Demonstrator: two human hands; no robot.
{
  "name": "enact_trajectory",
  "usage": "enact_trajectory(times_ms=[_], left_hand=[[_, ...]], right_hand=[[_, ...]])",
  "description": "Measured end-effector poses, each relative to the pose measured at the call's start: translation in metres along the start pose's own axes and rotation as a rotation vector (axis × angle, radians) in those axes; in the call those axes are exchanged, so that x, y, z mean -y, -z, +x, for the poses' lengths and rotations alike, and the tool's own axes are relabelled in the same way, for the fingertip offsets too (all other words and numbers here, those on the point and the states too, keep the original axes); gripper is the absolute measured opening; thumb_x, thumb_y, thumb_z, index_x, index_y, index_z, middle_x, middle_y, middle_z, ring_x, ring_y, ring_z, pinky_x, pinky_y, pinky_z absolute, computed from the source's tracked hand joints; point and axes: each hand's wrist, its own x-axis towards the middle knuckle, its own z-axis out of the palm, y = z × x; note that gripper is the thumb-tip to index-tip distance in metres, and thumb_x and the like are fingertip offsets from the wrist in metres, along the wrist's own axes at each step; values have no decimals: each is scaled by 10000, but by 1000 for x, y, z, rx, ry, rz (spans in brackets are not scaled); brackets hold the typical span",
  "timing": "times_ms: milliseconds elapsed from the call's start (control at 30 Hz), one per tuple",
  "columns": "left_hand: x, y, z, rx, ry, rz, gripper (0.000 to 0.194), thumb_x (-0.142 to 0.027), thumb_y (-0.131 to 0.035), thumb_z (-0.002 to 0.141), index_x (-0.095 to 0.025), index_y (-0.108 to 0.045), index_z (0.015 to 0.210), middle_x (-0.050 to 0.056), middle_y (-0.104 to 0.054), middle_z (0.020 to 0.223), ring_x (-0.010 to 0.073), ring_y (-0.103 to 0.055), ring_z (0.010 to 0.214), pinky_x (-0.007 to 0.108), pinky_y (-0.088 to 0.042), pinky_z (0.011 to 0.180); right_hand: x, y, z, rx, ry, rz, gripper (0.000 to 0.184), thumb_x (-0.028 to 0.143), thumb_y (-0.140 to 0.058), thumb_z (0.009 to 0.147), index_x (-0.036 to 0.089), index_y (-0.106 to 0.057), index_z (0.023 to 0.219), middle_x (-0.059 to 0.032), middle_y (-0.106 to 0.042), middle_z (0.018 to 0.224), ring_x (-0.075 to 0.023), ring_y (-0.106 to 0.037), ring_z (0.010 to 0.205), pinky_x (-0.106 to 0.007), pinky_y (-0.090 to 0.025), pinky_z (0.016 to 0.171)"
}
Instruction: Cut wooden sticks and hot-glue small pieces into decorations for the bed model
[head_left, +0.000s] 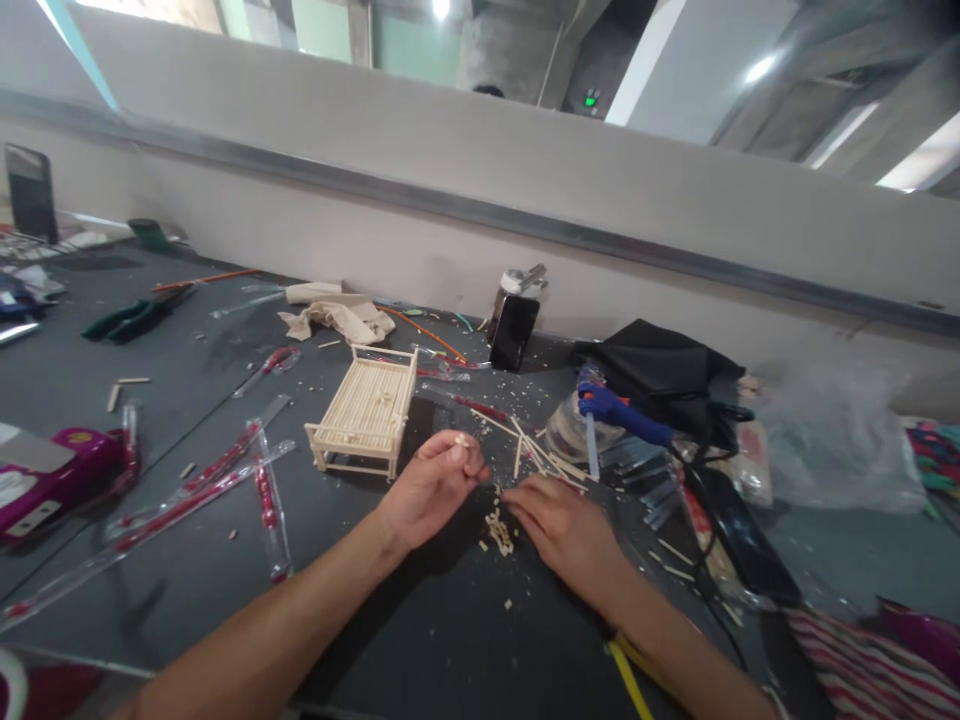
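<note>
My left hand (pixel 442 480) is raised over the dark table, thumb and fingers pinched on a small piece of pale wood (pixel 461 441). My right hand (pixel 562 525) reaches low to the table, its fingertips by a little heap of cut wooden bits (pixel 498 532); whether they grip a bit is hidden. Left of my hands stands a miniature bed (pixel 367 400) built of thin wooden sticks, with a few small bits lying on its slats. Beyond my right hand lie loose thin wooden sticks (pixel 536 445).
A blue glue gun (pixel 622 410) rests on a clear round container (pixel 562 435), its cable trailing right. A phone (pixel 514 332) leans at the back. Plastic-wrapped red sticks (pixel 217 470), green-handled pliers (pixel 127 320), a black bag (pixel 660 360) and clear plastic (pixel 840 430) lie around.
</note>
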Motion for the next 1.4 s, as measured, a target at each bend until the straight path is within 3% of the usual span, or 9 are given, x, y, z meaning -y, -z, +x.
enact_trajectory(times_ms=[167, 267, 400, 567, 800, 933, 1100, 1400], left_hand=[[1, 1, 0, -1, -3, -2, 173, -273, -810, 686, -182, -673, 739, -24, -536, 690, 106, -470, 684, 298, -401, 748], [1, 1, 0, 4, -3, -8, 172, -274, -814, 681, -188, -676, 736, -26, -538, 696, 104, -471, 681, 302, -402, 752], [1, 0, 0, 7, -7, -13, 170, -278, -816, 677, -192, -675, 716, -30, -532, 681, 102, -463, 667, 294, -392, 730], [0, -2, -1, 19, 10, 16, 179, -293, -830, 655, -196, -687, 700, -30, -530, 649, 105, -471, 671, 288, -388, 736], [0, -5, -3, 16, -5, 50, 170, -273, -858, 613, -199, -719, 676, -29, -591, 659, 91, -508, 653, 259, -402, 704], [0, -4, -4, -11, -3, 58, 183, -257, -878, 579, -205, -736, 682, -30, -630, 707, 91, -550, 686, 255, -414, 717], [1, -4, -4, -5, -23, 102, 172, -255, -874, 588, -215, -745, 694, -28, -642, 733, 101, -569, 720, 266, -420, 746], [1, -2, -5, 0, -16, 156, 163, -242, -872, 589, -202, -749, 688, -16, -633, 731, 107, -552, 732, 260, -399, 736]], right_hand=[[-7, -6, 21, 114, 120, -106, 213, 95, -521, 898, 204, -703, 888, -67, -675, 878, -205, -640, 845, -276, -477, 670], [-5, -9, 24, 111, 118, -76, 183, 98, -533, 887, 185, -676, 813, -71, -671, 831, -210, -639, 825, -283, -480, 670], [7, -1, 19, 37, 49, 37, 166, 88, -502, 901, 181, -635, 866, -43, -689, 838, -169, -653, 811, -265, -501, 726], [37, 30, 7, -210, -65, 442, 127, 153, -561, 880, 229, -663, 877, 30, -713, 814, -116, -654, 692, -207, -505, 654], [53, 55, 16, -421, -123, 445, 71, 233, -627, 869, 257, -689, 893, 47, -741, 802, -112, -670, 659, -203, -525, 641], [55, 54, 24, -443, -36, 377, 121, 184, -581, 889, 249, -681, 865, 17, -740, 844, -144, -685, 749, -246, -532, 715], [55, 50, 27, -464, -57, 359, 72, 182, -605, 870, 238, -646, 852, 31, -717, 783, -125, -651, 652, -221, -518, 641], [49, 46, 26, -422, -42, 366, 59, 189, -609, 883, 235, -641, 864, 36, -712, 806, -122, -647, 693, -211, -499, 686]])
